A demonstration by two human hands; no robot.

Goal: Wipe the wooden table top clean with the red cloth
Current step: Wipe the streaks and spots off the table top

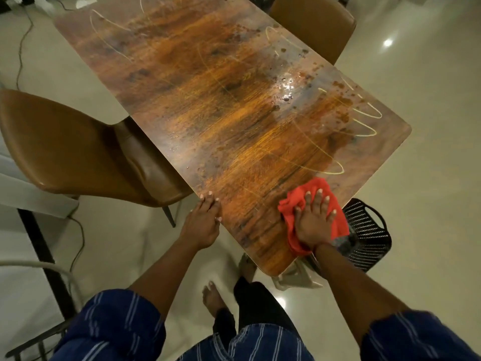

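The red cloth (312,217) is lying crumpled on the wooden table top (221,100), at the near right corner, close to the right edge. The right hand (313,222) is pressing flat on top of it, palm down with the fingers spread wide, so the cloth is showing around the hand on all sides and bunching toward the near edge under the wrist. The left hand (203,222) is resting at the near left edge of the table, its fingers held together and laid over the rim, touching the wood but not the cloth.

Farther up the table, thin pale looping streaks (359,121) are running along the right edge, and a wet glossy patch (287,87) with dark specks around it is sitting near the middle of the right side.

A tan chair (78,157) is standing against the left edge, and a second one (312,24) is at the far right edge. A black slatted basket (369,238) is sitting on the floor just beyond the near right corner. The person's blue striped sleeves (112,327) and bare feet (213,298) are showing below.
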